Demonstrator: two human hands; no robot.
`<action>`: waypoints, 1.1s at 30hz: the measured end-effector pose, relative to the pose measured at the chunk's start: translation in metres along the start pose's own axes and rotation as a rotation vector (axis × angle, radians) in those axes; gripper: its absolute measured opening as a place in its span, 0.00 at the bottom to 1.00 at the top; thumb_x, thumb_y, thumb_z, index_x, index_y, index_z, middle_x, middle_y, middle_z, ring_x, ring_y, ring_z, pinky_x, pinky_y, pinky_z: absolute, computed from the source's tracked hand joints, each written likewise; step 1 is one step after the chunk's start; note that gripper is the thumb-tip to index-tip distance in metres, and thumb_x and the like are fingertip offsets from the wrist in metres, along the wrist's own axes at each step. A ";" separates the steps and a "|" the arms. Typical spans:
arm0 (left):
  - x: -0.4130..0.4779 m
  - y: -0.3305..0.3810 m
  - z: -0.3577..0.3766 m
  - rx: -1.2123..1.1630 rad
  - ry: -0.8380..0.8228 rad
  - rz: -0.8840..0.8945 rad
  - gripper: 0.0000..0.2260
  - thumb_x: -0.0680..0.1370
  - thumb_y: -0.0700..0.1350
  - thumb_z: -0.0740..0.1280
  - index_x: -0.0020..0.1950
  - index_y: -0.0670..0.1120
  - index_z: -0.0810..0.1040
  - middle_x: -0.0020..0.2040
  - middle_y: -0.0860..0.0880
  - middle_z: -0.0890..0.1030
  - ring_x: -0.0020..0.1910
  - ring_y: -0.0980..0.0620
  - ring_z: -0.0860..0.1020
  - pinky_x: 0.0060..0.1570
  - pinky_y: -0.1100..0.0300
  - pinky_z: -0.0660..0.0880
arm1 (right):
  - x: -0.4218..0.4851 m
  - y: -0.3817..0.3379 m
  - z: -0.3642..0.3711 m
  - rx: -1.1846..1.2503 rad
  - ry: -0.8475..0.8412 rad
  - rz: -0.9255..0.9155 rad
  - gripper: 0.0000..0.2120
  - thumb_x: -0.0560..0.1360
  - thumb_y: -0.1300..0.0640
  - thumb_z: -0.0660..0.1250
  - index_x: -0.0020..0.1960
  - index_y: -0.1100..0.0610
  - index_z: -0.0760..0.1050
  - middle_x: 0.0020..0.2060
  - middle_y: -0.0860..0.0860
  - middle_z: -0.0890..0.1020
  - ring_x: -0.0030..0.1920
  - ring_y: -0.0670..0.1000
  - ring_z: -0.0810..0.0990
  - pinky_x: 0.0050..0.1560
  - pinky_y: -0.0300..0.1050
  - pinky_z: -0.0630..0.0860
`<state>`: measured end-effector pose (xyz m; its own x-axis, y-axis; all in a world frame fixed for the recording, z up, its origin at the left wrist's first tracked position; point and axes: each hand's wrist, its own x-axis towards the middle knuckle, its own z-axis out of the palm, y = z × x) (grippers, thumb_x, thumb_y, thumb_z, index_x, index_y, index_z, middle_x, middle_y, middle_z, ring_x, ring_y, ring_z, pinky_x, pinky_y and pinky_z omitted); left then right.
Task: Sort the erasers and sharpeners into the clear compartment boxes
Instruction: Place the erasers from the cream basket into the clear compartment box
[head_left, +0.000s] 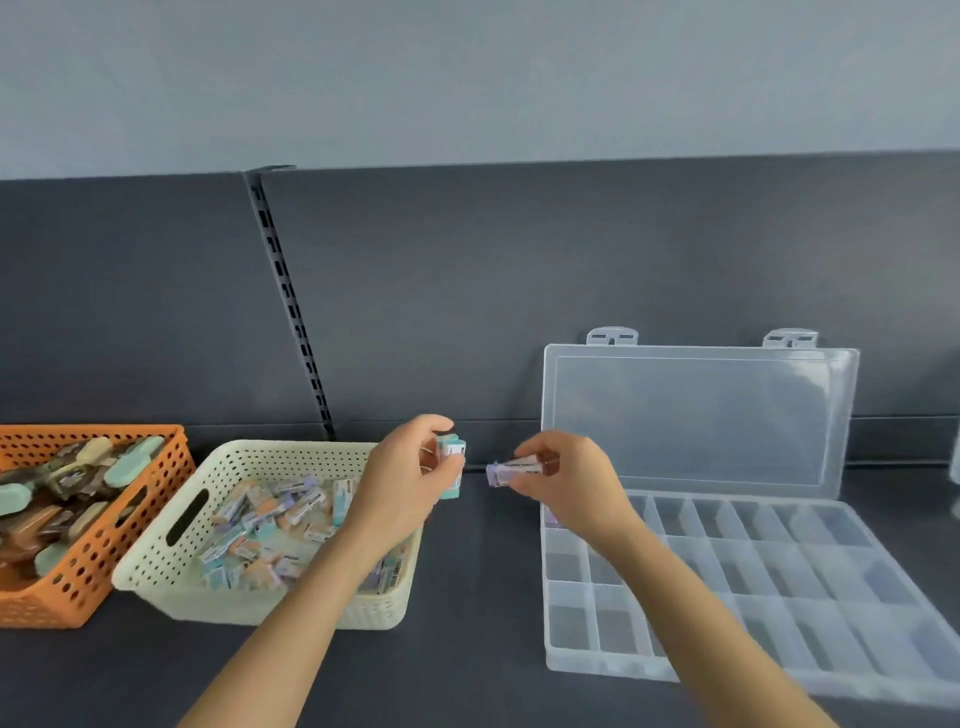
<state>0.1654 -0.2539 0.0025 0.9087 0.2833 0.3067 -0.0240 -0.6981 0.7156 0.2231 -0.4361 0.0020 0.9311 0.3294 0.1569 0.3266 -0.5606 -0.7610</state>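
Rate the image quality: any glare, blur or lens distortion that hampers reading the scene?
Head view: soft, even light; pale sheen on the open lid of the clear compartment box; wide-angle bending leans the slotted upright; labels blur on the erasers in the cream basket, the teal eraser in the left hand and the purple eraser in the right hand.

Cut off, covered or blurred

The orange perforated plastic basket runs off the left edge and the clear plastic compartment box off the right. The left hand covers much of the teal paper-sleeved erasers it grips, so their number is unclear. The right hand hides one end of the lilac paper-sleeved eraser it pinches. Label print is unreadable.
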 end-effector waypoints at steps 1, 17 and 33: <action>0.001 0.007 0.009 -0.009 -0.017 0.013 0.10 0.75 0.44 0.68 0.56 0.52 0.77 0.47 0.54 0.79 0.43 0.58 0.78 0.41 0.66 0.75 | -0.003 0.009 -0.009 -0.007 0.036 0.030 0.11 0.70 0.53 0.73 0.51 0.56 0.79 0.38 0.47 0.79 0.34 0.45 0.75 0.32 0.31 0.70; 0.009 0.091 0.135 0.036 -0.332 0.209 0.11 0.79 0.45 0.65 0.61 0.50 0.74 0.56 0.54 0.77 0.53 0.56 0.76 0.49 0.65 0.74 | -0.027 0.106 -0.105 -0.199 0.161 0.119 0.13 0.71 0.64 0.69 0.56 0.58 0.76 0.42 0.50 0.78 0.42 0.50 0.75 0.35 0.28 0.68; 0.012 0.094 0.168 0.259 -0.435 0.227 0.11 0.80 0.46 0.63 0.61 0.49 0.75 0.57 0.53 0.77 0.59 0.51 0.71 0.59 0.51 0.70 | -0.001 0.144 -0.095 -0.513 -0.166 -0.102 0.10 0.71 0.66 0.66 0.52 0.60 0.78 0.47 0.55 0.77 0.46 0.56 0.75 0.46 0.48 0.76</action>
<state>0.2443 -0.4267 -0.0323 0.9823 -0.1524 0.1088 -0.1858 -0.8647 0.4667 0.2850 -0.5891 -0.0476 0.8661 0.4933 0.0808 0.4896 -0.8048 -0.3356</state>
